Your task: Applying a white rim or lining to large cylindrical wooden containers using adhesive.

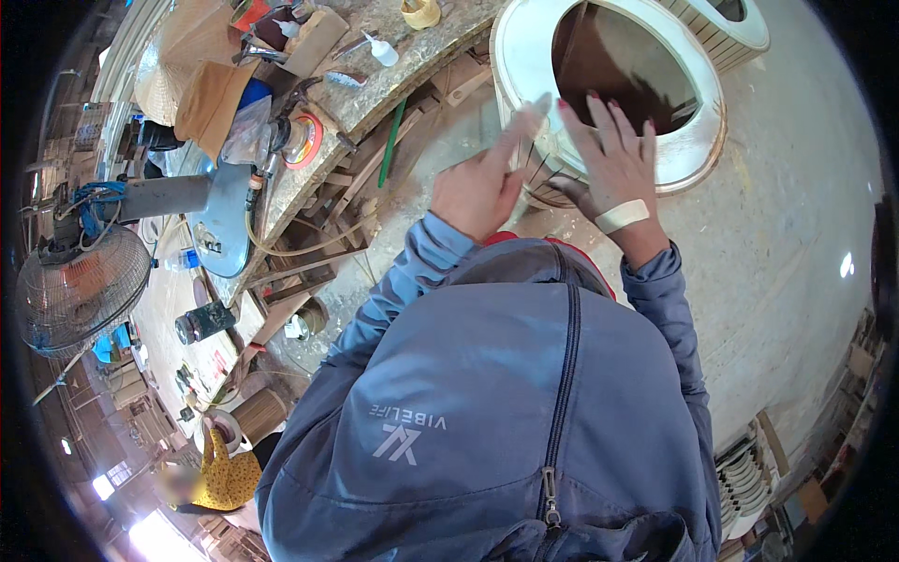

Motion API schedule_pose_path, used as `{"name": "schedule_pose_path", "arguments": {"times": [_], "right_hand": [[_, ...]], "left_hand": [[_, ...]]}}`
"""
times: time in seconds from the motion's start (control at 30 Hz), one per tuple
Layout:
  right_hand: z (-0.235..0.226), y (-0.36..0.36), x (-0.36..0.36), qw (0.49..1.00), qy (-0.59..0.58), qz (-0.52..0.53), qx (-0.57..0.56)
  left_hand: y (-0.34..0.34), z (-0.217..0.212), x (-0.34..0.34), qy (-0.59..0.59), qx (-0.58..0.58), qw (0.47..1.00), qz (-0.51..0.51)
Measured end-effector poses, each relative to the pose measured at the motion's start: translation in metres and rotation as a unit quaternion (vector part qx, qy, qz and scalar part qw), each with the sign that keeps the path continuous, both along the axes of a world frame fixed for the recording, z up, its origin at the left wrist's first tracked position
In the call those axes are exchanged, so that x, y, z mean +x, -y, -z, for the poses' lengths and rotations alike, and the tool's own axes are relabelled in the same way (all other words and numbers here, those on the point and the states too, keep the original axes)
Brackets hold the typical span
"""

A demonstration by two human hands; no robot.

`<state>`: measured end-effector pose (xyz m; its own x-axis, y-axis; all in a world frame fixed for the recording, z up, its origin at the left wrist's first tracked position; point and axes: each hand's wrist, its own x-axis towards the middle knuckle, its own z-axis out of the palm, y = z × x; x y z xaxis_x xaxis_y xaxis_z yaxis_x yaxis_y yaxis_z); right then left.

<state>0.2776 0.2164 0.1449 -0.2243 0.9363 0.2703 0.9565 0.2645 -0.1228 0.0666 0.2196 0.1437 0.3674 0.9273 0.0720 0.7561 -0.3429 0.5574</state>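
A drum-like wooden piece with slatted sides and a white oval rim (524,51) stands in front of me, its wide opening showing a brown inside. My right hand (618,155) lies over the near part of the rim, with its fingers spread toward the opening. A pale strip is stuck across the back of that wrist. My left hand (479,190) is at the rim's near left side, index finger stretched toward the white surface and thumb apart. Its fingertip is blurred, so contact is unclear. I see nothing held in either hand.
A second slatted piece (758,37) stands at the far right. On the left, a cluttered workbench (421,61) carries a white squeeze bottle (381,51), a hammer (304,91) and a tape roll (304,140). A fan (82,290) and a person in yellow (229,473) are farther left.
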Motion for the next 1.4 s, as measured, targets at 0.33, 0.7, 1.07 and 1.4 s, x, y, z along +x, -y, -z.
{"name": "schedule_pose_path", "arguments": {"times": [0.33,0.7,1.07,1.4], "right_hand": [[0.001,-0.021,-0.028,0.999,-0.023,-0.034,-0.032],[0.002,-0.016,-0.028,1.000,0.000,-0.006,-0.029],[0.000,-0.012,-0.034,0.999,-0.029,-0.022,-0.034],[0.000,-0.018,-0.034,0.999,-0.012,-0.026,-0.041]], "left_hand": [[0.014,0.003,-0.005,0.002,-0.043,0.998,-0.037],[-0.011,-0.001,0.011,-0.125,-0.002,0.992,-0.027],[-0.017,0.005,-0.024,0.037,0.009,0.995,-0.088],[-0.008,0.003,-0.015,0.003,0.002,0.997,-0.072]]}}
